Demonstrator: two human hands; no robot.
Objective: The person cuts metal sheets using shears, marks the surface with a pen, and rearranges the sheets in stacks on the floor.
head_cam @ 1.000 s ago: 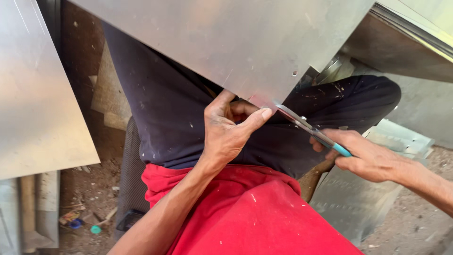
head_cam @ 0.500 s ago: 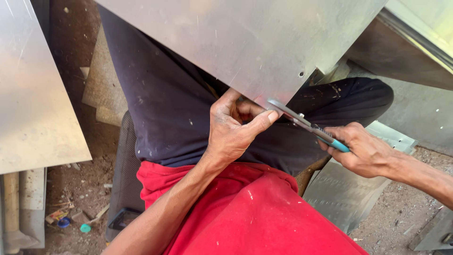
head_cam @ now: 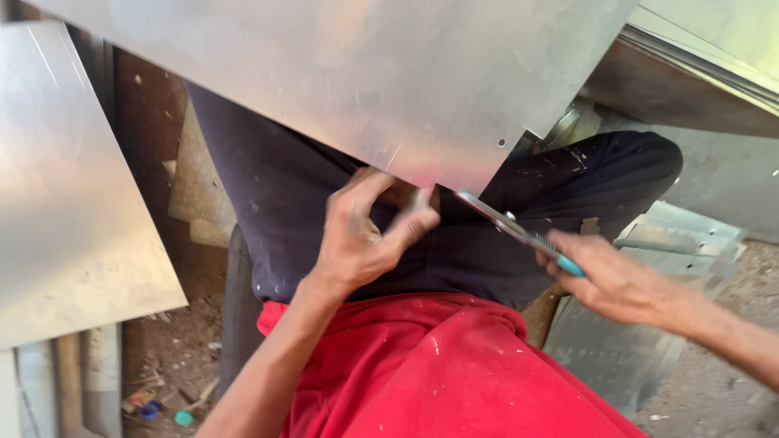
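A large grey metal sheet [head_cam: 349, 81] lies across my lap, over dark trousers. My left hand [head_cam: 365, 231] pinches the sheet's near edge between thumb and fingers. My right hand [head_cam: 621, 280] grips metal snips [head_cam: 519, 231] with a blue handle. The snips' blades point left and meet the sheet's lower corner, close beside my left fingers. A small hole shows in the sheet near that corner.
Another metal sheet [head_cam: 73, 186] leans at the left. Folded sheet metal pieces [head_cam: 690, 235] lie at the right, with more sheets stacked at the upper right. Dirt floor with small scraps shows at the lower left. My red shirt [head_cam: 438, 373] fills the bottom middle.
The sheet's corner and my left hand have shifted slightly right and down in view. The snips stay at the sheet's edge, with my right hand drawn a little lower.
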